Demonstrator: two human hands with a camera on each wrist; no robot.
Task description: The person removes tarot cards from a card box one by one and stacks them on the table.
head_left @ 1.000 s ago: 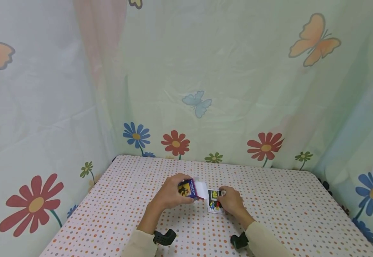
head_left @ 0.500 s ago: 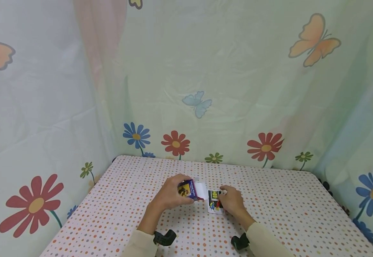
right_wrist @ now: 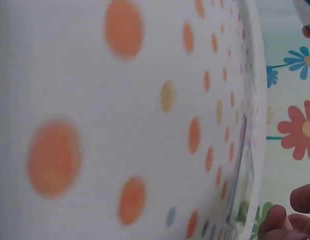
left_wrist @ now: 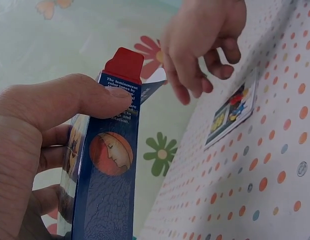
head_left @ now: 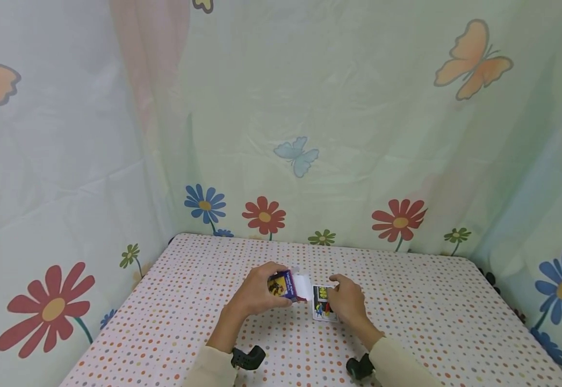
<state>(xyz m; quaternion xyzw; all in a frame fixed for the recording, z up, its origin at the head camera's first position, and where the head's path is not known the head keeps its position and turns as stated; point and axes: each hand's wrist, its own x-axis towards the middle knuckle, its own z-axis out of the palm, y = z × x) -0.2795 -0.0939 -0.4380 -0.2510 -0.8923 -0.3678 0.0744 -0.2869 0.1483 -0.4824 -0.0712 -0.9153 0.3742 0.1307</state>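
The left hand (head_left: 257,291) grips a small blue and yellow box (head_left: 279,285), its open end and white flap (head_left: 302,287) towards the right. In the left wrist view, the thumb of that hand (left_wrist: 30,135) presses the printed blue side of the box (left_wrist: 110,200), and a red tab (left_wrist: 125,64) stands up at the end. A colourful stack of cards (head_left: 320,310) lies on the table just right of the box. Over its right edge hovers the right hand (head_left: 350,304), fingers loosely bent and holding nothing in the left wrist view (left_wrist: 202,42).
A white cloth with coloured dots (head_left: 416,312) covers the table. Behind it and at the sides hang pale curtains (head_left: 348,107) printed with flowers and butterflies. A black band (head_left: 248,358) is on the left wrist, and another (head_left: 360,366) on the right.
The right hand has shifted slightly and its fingers lie differently; the pale spot beside its fingertips no longer shows. The left hand and box have stayed almost still, as has the card stack.
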